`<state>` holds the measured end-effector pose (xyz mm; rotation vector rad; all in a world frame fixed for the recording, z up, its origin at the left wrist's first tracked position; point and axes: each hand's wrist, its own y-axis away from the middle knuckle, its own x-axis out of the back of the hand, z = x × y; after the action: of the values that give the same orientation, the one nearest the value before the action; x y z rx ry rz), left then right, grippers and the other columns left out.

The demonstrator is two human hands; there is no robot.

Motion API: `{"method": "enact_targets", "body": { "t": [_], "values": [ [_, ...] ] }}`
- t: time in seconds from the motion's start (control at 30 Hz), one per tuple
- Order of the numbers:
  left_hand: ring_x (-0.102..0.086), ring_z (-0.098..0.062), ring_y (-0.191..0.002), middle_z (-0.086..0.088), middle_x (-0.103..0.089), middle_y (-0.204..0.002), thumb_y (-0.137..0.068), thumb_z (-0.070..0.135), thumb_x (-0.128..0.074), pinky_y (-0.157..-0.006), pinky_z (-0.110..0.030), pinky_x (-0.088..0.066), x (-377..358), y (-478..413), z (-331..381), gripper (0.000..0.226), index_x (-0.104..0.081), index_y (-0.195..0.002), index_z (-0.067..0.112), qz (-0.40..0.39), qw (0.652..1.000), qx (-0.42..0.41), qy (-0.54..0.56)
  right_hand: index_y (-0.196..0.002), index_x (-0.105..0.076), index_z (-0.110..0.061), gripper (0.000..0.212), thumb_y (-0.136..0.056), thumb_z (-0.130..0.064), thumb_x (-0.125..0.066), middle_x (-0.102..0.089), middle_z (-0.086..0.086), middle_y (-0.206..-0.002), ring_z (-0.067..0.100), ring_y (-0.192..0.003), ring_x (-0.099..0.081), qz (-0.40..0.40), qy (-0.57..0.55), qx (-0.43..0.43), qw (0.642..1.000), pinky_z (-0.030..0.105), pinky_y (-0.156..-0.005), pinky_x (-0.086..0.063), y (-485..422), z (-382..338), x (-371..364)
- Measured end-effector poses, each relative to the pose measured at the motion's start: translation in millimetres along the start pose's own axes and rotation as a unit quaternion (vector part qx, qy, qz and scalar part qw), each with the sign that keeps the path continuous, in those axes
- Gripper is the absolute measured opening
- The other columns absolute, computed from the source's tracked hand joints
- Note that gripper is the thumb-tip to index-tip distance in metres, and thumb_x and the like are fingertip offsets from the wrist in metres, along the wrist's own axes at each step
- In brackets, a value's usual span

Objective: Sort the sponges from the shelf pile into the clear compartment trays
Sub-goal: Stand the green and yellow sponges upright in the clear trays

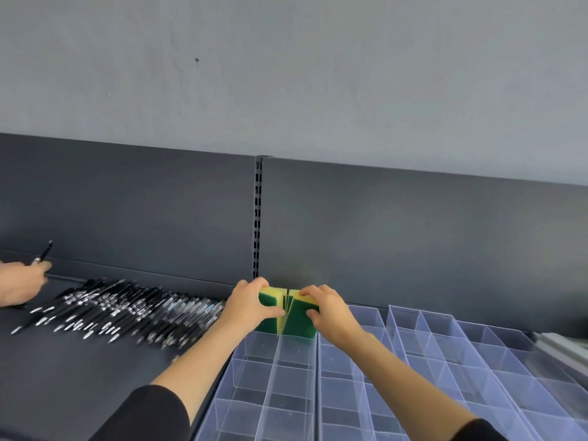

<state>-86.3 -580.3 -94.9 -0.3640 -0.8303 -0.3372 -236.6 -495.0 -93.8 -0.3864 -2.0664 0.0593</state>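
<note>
Two yellow sponges with green scrub faces stand on edge in the far compartments of the leftmost clear tray (276, 370), against the shelf's back panel. My left hand (251, 303) grips the left sponge (270, 308), fingers over its top and thumb on the green face. My right hand (331, 310) grips the right sponge (299, 319) the same way. The two sponges sit side by side with a tray divider between them. No sponge pile is in view.
Several more clear compartment trays (445, 351) run to the right along the dark shelf. A spread of black pens (127, 310) lies to the left. Another person's hand (22, 281) holds a pen at the far left edge. A slotted upright (257, 218) stands behind the sponges.
</note>
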Motion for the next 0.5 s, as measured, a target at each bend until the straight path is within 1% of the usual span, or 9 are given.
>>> {"method": "enact_targets", "body": {
  "t": [0.13,0.2,0.27,0.37,0.43,0.5],
  "values": [
    [-0.043,-0.016,-0.097,-0.001,-0.044,-0.109,-0.071,0.037,-0.076,-0.082,-0.029,-0.041,0,-3,-5,0.062,-0.048,-0.124,0.021,-0.02,1.0,-0.017,-0.004,-0.132,-0.046,-0.021,0.039,-0.095,-0.009,-0.046,-0.045,0.007,-0.132,0.024,-0.118,-0.047,-0.014,0.012,-0.002,1.0,0.029,-0.1,-0.045,0,2,-6],
    [-0.042,-0.015,-0.099,-0.003,-0.047,-0.114,-0.072,0.034,-0.076,-0.085,-0.029,-0.04,1,-3,-8,0.063,-0.048,-0.127,0.02,-0.028,0.999,-0.023,-0.009,-0.131,-0.047,-0.021,0.039,-0.095,-0.009,-0.046,-0.044,0.007,-0.133,0.024,-0.118,-0.047,-0.019,0.016,-0.001,1.0,0.029,-0.101,-0.043,1,3,-10],
    [-0.044,-0.016,-0.101,-0.004,-0.047,-0.116,-0.075,0.029,-0.075,-0.086,-0.029,-0.04,1,-2,-11,0.061,-0.048,-0.129,0.019,-0.039,0.999,-0.022,-0.015,-0.131,-0.047,-0.023,0.039,-0.094,-0.009,-0.045,-0.044,0.006,-0.133,0.023,-0.118,-0.046,-0.028,0.023,0.0,0.999,0.029,-0.102,-0.041,1,5,-16],
    [-0.049,-0.017,-0.097,-0.002,-0.048,-0.111,-0.079,0.025,-0.071,-0.082,-0.027,-0.042,-4,1,-14,0.051,-0.053,-0.126,0.014,-0.05,0.997,-0.029,-0.049,-0.132,-0.046,-0.023,0.04,-0.095,-0.009,-0.045,-0.043,0.005,-0.135,0.022,-0.122,-0.044,-0.037,0.028,0.002,0.999,0.03,-0.106,-0.039,1,7,-22],
    [-0.054,-0.019,-0.1,-0.004,-0.053,-0.115,-0.081,0.024,-0.069,-0.085,-0.03,-0.046,-7,3,-16,0.049,-0.054,-0.126,0.015,-0.044,0.997,-0.028,-0.06,-0.133,-0.046,-0.023,0.04,-0.095,-0.009,-0.045,-0.043,0.005,-0.135,0.022,-0.122,-0.044,-0.035,0.03,0.005,0.999,0.03,-0.106,-0.04,0,7,-23],
    [-0.055,-0.02,-0.102,-0.004,-0.053,-0.118,-0.082,0.024,-0.068,-0.088,-0.032,-0.047,-8,3,-17,0.048,-0.053,-0.127,0.016,-0.038,0.997,-0.025,-0.062,-0.133,-0.045,-0.022,0.041,-0.095,-0.009,-0.045,-0.043,0.005,-0.136,0.022,-0.121,-0.045,-0.033,0.032,0.01,0.999,0.03,-0.105,-0.04,-1,6,-23]
  ]
}}
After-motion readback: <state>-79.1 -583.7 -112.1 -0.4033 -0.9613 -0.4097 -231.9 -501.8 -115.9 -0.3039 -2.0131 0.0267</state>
